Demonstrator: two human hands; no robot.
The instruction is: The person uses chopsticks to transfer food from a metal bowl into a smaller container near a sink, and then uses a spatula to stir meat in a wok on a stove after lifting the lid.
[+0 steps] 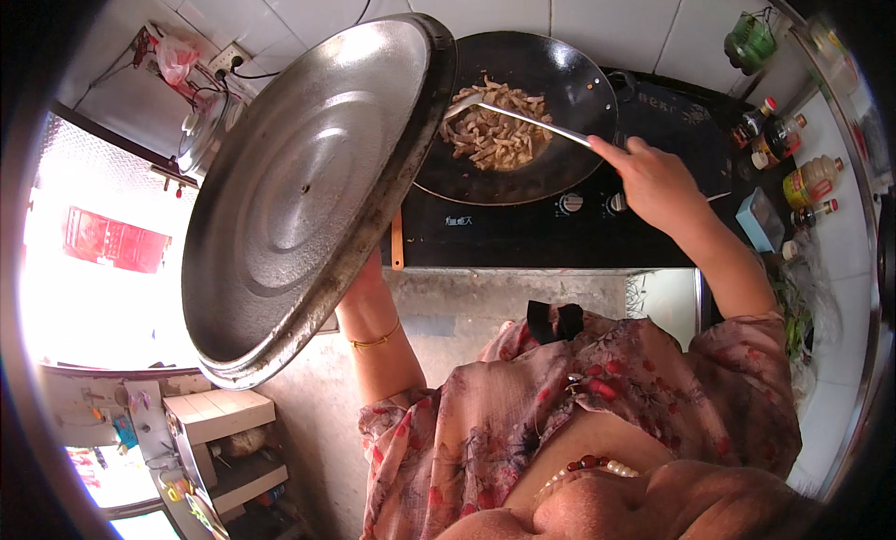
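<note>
A large metal wok lid (301, 190) is tilted up on the left, its inner face towards me. My left hand (365, 281) grips it from behind; the fingers are hidden by the lid. The dark wok (518, 190) sits on the black gas stove (504, 242), partly covered from view by the lid's rim. Cooked meat strips (500, 137) lie in the wok with a little liquid. My right hand (654, 179) is closed around the handle of a metal spatula (532, 121), whose head touches the meat's left side.
Several sauce bottles (777, 137), an oil bottle (815, 183) and a light-blue container (759, 221) stand right of the stove. Two control knobs (572, 202) are on the stove front. A wooden handle (397, 242) sticks out below the lid. Wall tiles (483, 8) rise behind the wok.
</note>
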